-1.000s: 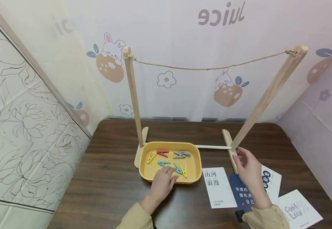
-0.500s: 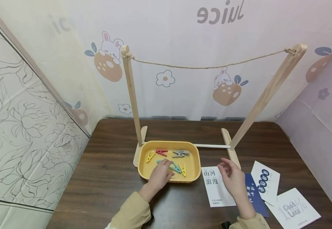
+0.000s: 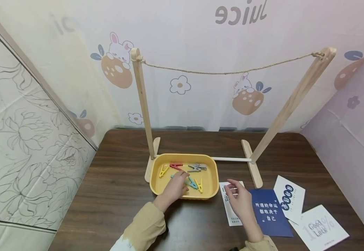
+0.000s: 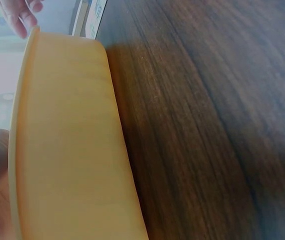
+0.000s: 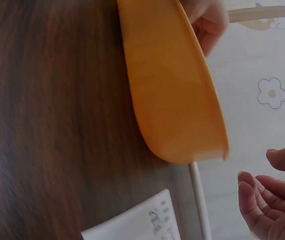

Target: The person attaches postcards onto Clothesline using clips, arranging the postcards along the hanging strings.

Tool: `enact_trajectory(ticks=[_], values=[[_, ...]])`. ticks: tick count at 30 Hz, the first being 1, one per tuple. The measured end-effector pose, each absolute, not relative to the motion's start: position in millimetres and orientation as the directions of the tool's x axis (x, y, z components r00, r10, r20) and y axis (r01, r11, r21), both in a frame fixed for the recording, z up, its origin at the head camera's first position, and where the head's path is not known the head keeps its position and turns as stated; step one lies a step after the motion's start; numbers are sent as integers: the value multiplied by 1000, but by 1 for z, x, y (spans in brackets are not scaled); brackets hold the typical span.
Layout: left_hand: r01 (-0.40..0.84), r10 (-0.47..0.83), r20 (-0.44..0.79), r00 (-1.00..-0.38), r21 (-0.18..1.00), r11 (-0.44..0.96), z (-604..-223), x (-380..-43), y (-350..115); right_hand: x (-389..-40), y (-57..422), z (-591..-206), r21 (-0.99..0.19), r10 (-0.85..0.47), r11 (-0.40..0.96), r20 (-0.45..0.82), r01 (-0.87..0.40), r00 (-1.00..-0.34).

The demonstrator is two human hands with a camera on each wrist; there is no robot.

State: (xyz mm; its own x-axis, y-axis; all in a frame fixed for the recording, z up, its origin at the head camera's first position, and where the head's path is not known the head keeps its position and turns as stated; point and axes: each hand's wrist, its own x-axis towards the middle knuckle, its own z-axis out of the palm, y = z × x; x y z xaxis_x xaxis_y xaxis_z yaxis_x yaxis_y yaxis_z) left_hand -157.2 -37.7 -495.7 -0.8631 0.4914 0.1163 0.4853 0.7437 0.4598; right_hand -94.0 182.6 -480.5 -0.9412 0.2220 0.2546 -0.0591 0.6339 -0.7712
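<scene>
In the head view my left hand (image 3: pixel 175 186) reaches over the near rim of a yellow plastic tray (image 3: pixel 215 177), its fingers relaxed above a teal clothespin (image 3: pixel 192 183) that they partly cover. Around it in the tray lie a red clothespin (image 3: pixel 175 165), yellow clothespins (image 3: pixel 200 186) and grey clothespins (image 3: pixel 197 167). My right hand (image 3: pixel 241 200) hovers right of the tray and hides part of a white card (image 3: pixel 231 212) with Chinese print. In the right wrist view, thumb and fingers of the right hand (image 5: pixel 275 205) stand apart, holding nothing.
Behind the tray stands a wooden frame with two posts (image 3: pixel 144 108), a twine line (image 3: pixel 222 73) strung between their tops and a white bottom rod (image 3: pixel 232 159). To the right lie a blue card (image 3: pixel 271 223), another white card (image 3: pixel 295 195) and a "Good Luck" card (image 3: pixel 323 232).
My right hand has moved left from the frame's right foot, past the blue card, to over the white card by the tray. My left hand has shifted slightly left and farther into the tray.
</scene>
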Motion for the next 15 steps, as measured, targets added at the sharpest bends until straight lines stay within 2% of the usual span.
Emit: enact_trajectory(ticks=[11,15], values=[[537,540,104,-835,366,760,-500,-167,-34,-95,165,-493,-844,228,532,66,68,-971],[540,547,83,-833,337,771,-501,-168,-32,-96,162,-494,-862,222,501,36,82,-974]])
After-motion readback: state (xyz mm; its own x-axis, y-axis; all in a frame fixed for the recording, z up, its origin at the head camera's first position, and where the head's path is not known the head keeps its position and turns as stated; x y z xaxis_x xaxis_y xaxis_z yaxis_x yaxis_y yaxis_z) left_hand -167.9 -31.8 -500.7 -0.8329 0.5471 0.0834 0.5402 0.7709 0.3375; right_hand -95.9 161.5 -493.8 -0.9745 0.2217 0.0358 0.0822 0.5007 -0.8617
